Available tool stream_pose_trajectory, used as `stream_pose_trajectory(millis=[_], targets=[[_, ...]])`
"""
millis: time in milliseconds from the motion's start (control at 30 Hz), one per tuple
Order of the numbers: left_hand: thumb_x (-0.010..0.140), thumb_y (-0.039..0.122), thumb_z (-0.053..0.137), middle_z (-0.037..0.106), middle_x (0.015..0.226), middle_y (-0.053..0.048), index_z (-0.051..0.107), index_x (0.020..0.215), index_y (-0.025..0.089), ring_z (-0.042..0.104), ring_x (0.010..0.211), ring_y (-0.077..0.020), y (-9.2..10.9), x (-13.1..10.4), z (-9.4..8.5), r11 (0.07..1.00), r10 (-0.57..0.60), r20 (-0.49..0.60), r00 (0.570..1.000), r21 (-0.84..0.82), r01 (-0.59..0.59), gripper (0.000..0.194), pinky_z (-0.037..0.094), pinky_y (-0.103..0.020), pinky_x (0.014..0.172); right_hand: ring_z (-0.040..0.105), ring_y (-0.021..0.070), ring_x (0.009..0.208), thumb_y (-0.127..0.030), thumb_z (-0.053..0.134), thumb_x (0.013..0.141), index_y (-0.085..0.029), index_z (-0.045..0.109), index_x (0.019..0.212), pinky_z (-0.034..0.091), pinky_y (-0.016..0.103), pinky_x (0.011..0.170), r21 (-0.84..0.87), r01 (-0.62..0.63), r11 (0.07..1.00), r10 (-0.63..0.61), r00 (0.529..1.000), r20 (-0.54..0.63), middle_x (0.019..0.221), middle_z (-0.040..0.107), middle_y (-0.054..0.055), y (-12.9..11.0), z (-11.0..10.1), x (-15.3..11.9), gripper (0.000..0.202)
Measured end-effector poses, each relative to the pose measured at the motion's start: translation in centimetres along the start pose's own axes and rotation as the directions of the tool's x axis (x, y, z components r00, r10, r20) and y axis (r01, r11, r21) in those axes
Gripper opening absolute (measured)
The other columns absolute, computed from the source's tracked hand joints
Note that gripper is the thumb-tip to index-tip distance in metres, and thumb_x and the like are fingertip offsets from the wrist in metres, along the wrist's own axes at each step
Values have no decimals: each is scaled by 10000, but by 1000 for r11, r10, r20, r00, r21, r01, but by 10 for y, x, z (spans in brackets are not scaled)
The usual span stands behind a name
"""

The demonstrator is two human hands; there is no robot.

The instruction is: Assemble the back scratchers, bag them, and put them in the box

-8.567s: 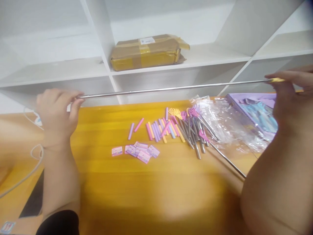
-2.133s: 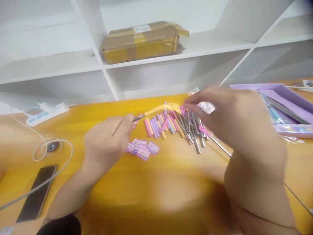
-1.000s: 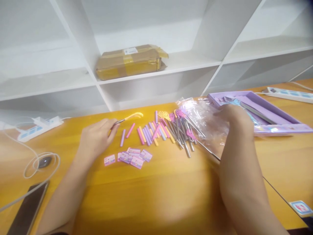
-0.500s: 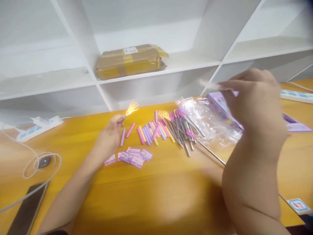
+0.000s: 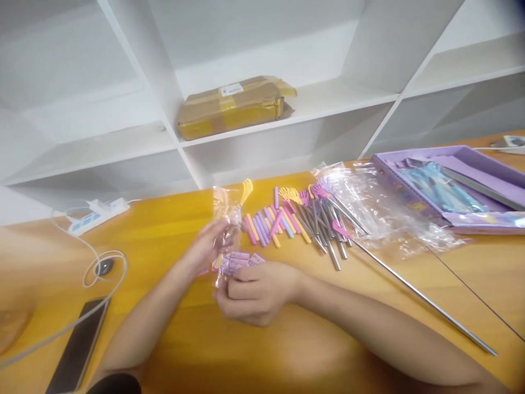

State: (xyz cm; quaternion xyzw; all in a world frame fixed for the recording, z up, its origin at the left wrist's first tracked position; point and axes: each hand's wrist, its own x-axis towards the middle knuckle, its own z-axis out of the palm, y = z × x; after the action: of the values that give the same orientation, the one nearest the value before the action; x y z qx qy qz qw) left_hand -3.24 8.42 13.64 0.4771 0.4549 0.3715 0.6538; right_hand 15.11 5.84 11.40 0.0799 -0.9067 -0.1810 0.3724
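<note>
Between my hands hangs a clear plastic bag, upright above the table. My left hand is closed on the bag's left side and on a yellow hand-shaped scratcher, whose head sticks up beyond the fingers. My right hand pinches the bag's lower end, with its fingers curled. Small purple-and-pink cards lie just behind my right hand, partly covered. Pink, purple and orange tubes are heaped to the right of the bag. Beside them lie several metal-handled scratchers.
Empty clear bags and an open purple box are at the right. One extended scratcher stretches toward the front right. A dark phone, cable and power strip lie left; a taped parcel rests on the shelf.
My right hand has come down from the upper right to the middle, bringing the clear bag beside my left hand. The view has shifted, showing more of the purple box.
</note>
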Motion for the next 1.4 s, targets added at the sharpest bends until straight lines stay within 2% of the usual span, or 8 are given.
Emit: stream_pose_trajectory(millis=[233,400,467,733,900,1033,1200,1400], targets=[[906,545,766,612,789,-33,716,773,166,421,602,-106,4,3,-14,984,164,-93,982,90,-156,404,309,-254,563,572,149,839,-139,580,965,-216,651,893,516,350,799,37,-350,936,352,929,-112,911,683,-5,23,-8,-11,127],[865,608,791,563,717,-11,733,751,161,405,562,-99,5,-5,-18,984,97,49,994,148,-104,465,306,-262,553,618,149,901,-190,556,958,-221,636,1091,520,319,792,541,-777,322,945,298,-134,996,660,34,46,-4,-32,158],[853,628,797,551,699,-3,751,758,157,382,538,-86,2,-10,-14,986,37,132,990,154,-58,482,293,-257,539,653,169,1010,-359,560,1019,-239,641,1234,556,325,830,728,-682,67,978,189,87,1133,686,62,47,1,-33,259],[861,639,784,766,993,-114,802,739,226,707,1027,-284,11,-27,8,907,31,351,936,383,-174,432,559,-446,909,529,126,696,-639,586,994,-210,563,910,455,259,586,881,-317,-351,879,211,427,828,578,16,37,3,-15,438],[911,456,790,711,1246,-112,832,818,251,677,1206,-303,23,-43,17,867,224,194,955,408,-286,229,579,-497,986,195,112,517,-562,355,1110,-282,580,1122,297,250,488,895,-446,-12,991,112,70,680,193,-46,58,-60,-20,359],[924,429,787,752,940,-66,776,1076,232,679,686,-166,25,-61,19,971,111,146,983,195,-139,249,546,-295,577,205,109,462,-621,151,1113,-289,721,1048,239,290,437,771,-625,121,970,238,40,630,204,-24,52,-121,-13,663],[908,458,802,761,914,-67,769,914,193,709,836,-206,26,-68,19,930,136,61,989,336,-148,267,546,-314,701,556,163,691,-532,440,1095,-305,763,999,445,339,591,600,-775,198,964,265,25,851,628,63,24,-141,-3,406],[922,484,772,723,791,-17,675,739,182,659,747,-160,26,-50,14,896,51,122,991,432,-100,366,508,-302,713,565,123,810,-311,497,1109,-239,723,1023,445,296,685,222,-848,481,827,523,205,896,596,38,24,-141,-1,251]])
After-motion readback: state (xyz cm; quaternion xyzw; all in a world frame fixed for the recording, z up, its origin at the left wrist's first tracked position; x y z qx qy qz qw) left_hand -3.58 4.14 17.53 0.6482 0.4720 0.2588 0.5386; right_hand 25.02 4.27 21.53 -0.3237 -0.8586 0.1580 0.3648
